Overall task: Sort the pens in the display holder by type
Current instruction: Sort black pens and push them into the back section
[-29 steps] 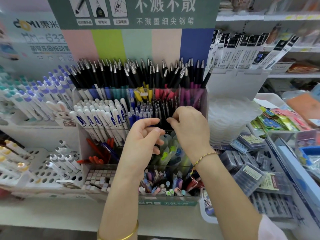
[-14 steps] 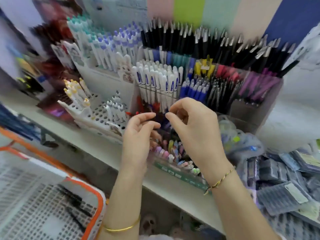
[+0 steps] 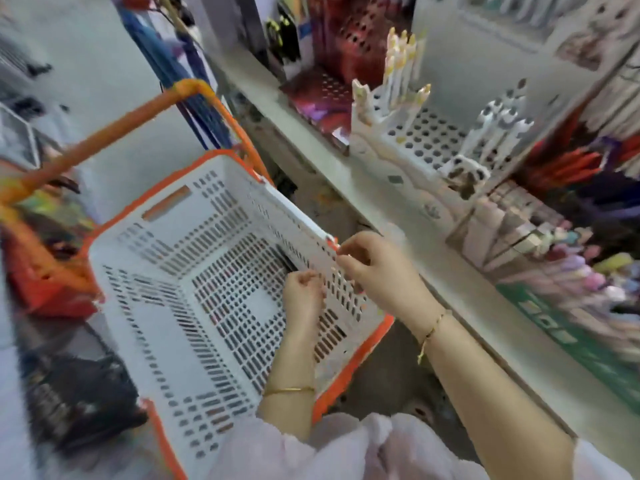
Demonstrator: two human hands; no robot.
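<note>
My view has swung down to a white shopping basket with an orange rim, standing beside the shelf. My left hand is inside the basket with its fingers curled. A dark pen-like shape lies right at its knuckles, and blur hides whether the hand grips it. My right hand hovers at the basket's near rim, thumb and fingertips drawn together. Nothing shows plainly between them. Only the left end of the pen display holder is in view at the right, with pastel pens in its lower tier.
A white perforated pen stand with a few cat-topped pens stands on the grey shelf. The basket's orange handle arches up at the left. A red basket and dark goods lie on the floor at the left.
The view swung down and left from the pen display to the basket. Both hands came away from the holder; my left hand is now inside the basket and my right at its rim.
</note>
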